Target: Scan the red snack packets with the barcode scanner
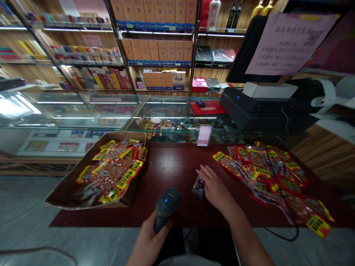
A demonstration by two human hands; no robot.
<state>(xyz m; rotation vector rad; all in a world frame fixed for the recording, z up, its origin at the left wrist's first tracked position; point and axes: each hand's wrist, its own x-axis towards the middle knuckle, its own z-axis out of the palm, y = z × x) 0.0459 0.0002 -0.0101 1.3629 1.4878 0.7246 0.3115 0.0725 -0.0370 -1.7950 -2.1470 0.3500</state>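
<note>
My left hand is wrapped round the handle of a dark barcode scanner with a lit blue light, held above the front edge of the dark red-brown table. Over the middle of the table, my right hand has its fingers on a small clear-wrapped packet with dark contents. Part of the packet and my right thumb are hidden. Right of that hand lies a loose pile of red and yellow snack packets. More such packets fill an open cardboard box at the left.
A black cable runs across the right pile. Behind the table stands a glass display counter with a red mouse pad. A monitor with a paper sign rises at the right. Stocked shelves line the back wall.
</note>
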